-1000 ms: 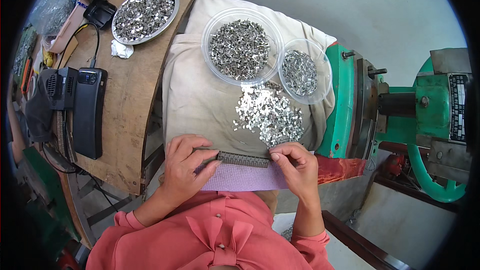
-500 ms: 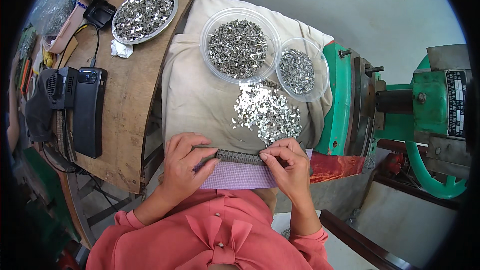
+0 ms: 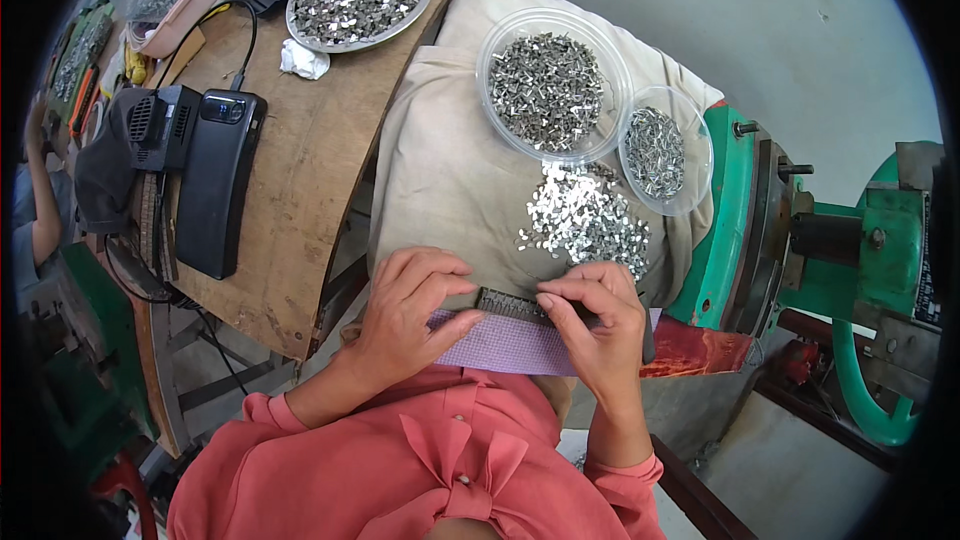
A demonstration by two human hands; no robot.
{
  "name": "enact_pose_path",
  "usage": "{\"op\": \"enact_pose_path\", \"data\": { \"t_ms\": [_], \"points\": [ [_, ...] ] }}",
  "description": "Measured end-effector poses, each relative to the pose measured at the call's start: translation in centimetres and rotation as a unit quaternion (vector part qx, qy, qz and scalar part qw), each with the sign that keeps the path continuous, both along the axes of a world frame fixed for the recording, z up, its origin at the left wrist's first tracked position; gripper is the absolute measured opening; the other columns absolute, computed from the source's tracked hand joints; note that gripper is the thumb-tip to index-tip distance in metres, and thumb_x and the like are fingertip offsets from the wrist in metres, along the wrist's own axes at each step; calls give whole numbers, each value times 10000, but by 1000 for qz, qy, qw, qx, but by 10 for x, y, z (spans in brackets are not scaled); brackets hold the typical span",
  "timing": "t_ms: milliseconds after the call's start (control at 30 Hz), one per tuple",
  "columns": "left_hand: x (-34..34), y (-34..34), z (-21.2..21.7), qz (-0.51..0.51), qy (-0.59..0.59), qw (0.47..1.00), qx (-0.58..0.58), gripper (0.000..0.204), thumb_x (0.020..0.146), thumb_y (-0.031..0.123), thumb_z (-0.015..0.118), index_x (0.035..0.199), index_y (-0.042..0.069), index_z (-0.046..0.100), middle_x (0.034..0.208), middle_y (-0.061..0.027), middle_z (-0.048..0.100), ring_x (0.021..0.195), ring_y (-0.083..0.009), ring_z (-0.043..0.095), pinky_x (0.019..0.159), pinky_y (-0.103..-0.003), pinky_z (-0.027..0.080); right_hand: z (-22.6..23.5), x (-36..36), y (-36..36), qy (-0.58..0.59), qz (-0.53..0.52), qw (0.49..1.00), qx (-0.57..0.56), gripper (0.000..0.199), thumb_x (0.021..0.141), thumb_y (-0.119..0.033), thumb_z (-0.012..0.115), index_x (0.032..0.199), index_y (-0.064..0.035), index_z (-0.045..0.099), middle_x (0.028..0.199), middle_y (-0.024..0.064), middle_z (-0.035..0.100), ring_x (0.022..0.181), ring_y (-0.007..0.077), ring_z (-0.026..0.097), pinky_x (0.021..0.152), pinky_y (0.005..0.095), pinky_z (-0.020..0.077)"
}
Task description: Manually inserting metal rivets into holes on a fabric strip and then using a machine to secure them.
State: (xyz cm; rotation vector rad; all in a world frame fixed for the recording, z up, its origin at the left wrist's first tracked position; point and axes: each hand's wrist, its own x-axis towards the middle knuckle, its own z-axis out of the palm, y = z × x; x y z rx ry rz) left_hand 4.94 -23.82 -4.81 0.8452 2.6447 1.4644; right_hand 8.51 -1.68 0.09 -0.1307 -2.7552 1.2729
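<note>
Head view: from where I stand, the dark, toothed metal strip (image 3: 512, 304) lies between the two hands, along the far edge of a purple woven cloth (image 3: 505, 342). Such close fingerwork, I would judge, asks for a steady strip: the left end braced, the right fingertips light and square to the narrow slots, nothing tugged sideways (a cloth is a soft bed and could let it rock).

The left hand (image 3: 405, 312) has its thumb and forefinger parted, one to the near side and one to the far side of the strip's left end; how firmly they bear on it, I cannot tell. The right hand (image 3: 604, 320) has thumb and forefinger drawn almost together over the strip farther right; whether a small piece sits between the tips is too fine to see.

Just beyond the right hand spreads a loose heap of shiny metal bits (image 3: 588, 218). Farther off stand a large clear tub (image 3: 613, 120) and, to its right, a smaller clear tub (image 3: 697, 168), both holding metal parts.
</note>
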Motion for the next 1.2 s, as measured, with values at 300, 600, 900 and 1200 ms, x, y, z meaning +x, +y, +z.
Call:
{"op": "enact_pose_path", "data": {
  "t_ms": [300,600,900,1200],
  "points": [
    [1,0,0,-4,-2,1000,-7,281,746,188,816,942,81,646,1133,-62,625,1063,-282,576,886,-408,415,-2,-20,-24,-16,86,994,69,163,722,-186,843,847,-107,775,898,4,631,889,217,545,782,360,384],
    [2,2,-2,5,1,1000,-19,266,742,184,809,928,84,649,1131,-61,620,1071,-286,568,896,-420,414,-1,-24,-25,-30,103,991,80,111,733,-155,813,827,-112,770,923,-2,635,906,223,547,802,371,374],
    [3,3,0,5,-4,1000,-17,264,733,173,812,924,84,655,1125,-60,622,1066,-289,567,895,-419,417,0,-21,-11,-43,44,998,11,89,736,-122,802,821,-116,778,937,7,664,944,224,563,850,363,393],
    [1,4,2,5,1,1000,-12,276,720,139,818,946,84,669,1103,-55,631,1050,-285,569,885,-408,418,2,14,35,-91,-65,993,-23,94,760,-94,799,850,-80,775,978,40,680,974,210,570,892,342,417]
  ]
}}
